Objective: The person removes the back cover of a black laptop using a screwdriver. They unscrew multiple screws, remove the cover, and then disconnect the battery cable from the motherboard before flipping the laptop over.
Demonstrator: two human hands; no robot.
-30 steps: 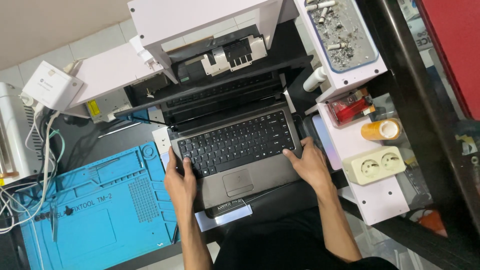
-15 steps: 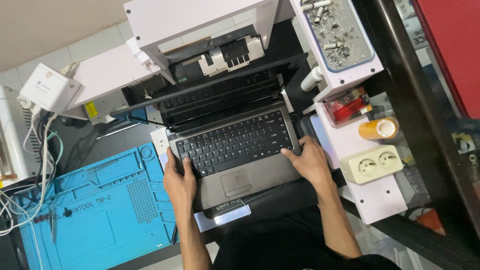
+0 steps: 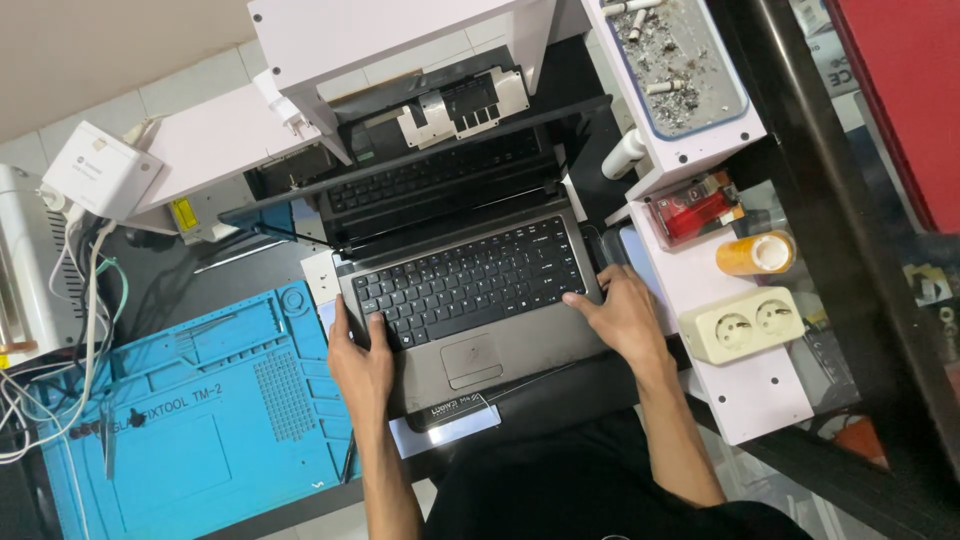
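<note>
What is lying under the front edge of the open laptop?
A flat white piece sticks out from under the front edge of the laptop, between the left hand and the right hand. How far it continues underneath is hidden by the laptop.

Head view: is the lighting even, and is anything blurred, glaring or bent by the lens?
Head view: soft, even light; the laptop and both hands, left hand and right hand, are sharp; no strong glare, only a dim keyboard reflection in the dark screen; straight edges of the white shelf lean outward, a wide-angle effect.

Bare forearms, no sleeves; left hand (image 3: 362, 368), right hand (image 3: 622, 318) ungloved; black garment below.
</note>
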